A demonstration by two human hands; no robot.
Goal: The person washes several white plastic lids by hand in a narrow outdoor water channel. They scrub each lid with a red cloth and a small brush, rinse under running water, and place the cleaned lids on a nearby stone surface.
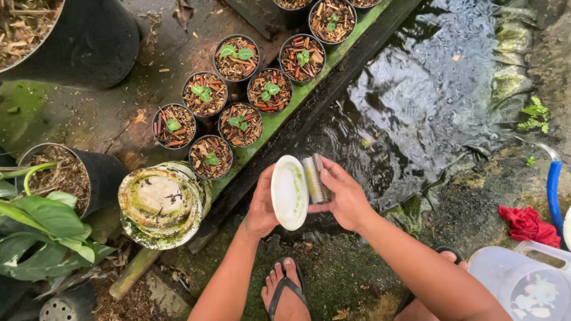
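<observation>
Currently, centre of frame: left hand (pixel 262 205) grips a white saucer (pixel 289 191) by its edge, tilted nearly upright. Right hand (pixel 344 196) is closed around a scrub brush (pixel 314 178), bristles touching the saucer's algae-stained face. Stack of dirty saucers (pixel 159 205) sits lower left; small seedling pots (pixel 238 95) upper centre; wet ground (pixel 428 89) upper right.

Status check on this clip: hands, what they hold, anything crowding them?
Left hand grips round white saucer. Right hand holds pale scrub brush against it. Stack of algae-stained saucers sits apart; nothing crowding.
</observation>
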